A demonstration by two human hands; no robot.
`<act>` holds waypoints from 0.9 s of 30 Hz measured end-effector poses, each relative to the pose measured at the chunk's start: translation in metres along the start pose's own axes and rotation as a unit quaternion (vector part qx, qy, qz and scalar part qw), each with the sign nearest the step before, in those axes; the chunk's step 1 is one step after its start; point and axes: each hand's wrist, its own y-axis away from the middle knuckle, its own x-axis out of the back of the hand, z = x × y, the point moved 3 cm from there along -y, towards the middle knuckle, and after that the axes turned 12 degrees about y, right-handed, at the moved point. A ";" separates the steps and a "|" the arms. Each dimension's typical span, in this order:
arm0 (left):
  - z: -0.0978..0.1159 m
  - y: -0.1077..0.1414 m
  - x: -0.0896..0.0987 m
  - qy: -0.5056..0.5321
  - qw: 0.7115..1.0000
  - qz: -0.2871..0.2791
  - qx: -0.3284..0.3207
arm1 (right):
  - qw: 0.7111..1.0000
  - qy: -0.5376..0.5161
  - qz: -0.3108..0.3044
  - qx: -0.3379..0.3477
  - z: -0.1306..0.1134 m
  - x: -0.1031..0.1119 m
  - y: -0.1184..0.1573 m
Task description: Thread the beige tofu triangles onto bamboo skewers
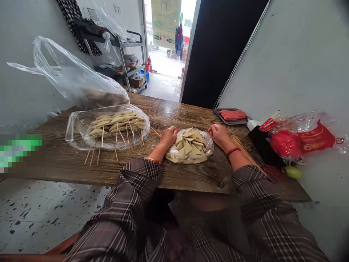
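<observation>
Brown plaid sleeves run forward from the person's body, and both forearms reach over the wooden table, angled slightly inward. The left hand has its fingers curled, knuckles up, close by the near plastic bag; whether it pinches anything, I cannot tell. The pale wedge-shaped pieces fill that bag, between the two hands. The right hand, set at the bag's other side, bends at the wrist with its fingers gathered toward the left; a red bracelet circles that wrist. A thin stick projects just beyond its fingertips, though whether they grip it is unclear. Loose skewers lie beneath and beside the right forearm. Left of the left hand, more pieces with sticks through them lie on a clear bag.
</observation>
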 end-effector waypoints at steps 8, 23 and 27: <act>0.006 0.035 0.028 -0.032 0.999 -0.023 -0.028 | 0.996 0.049 -0.073 0.025 0.007 -0.019 0.061; -0.003 0.116 0.054 -0.313 0.920 -0.213 -0.101 | 0.975 0.191 -0.083 0.072 0.014 -0.011 0.134; -0.008 0.116 0.050 -0.355 0.909 -0.201 -0.085 | 0.974 0.204 -0.070 0.074 0.010 -0.016 0.138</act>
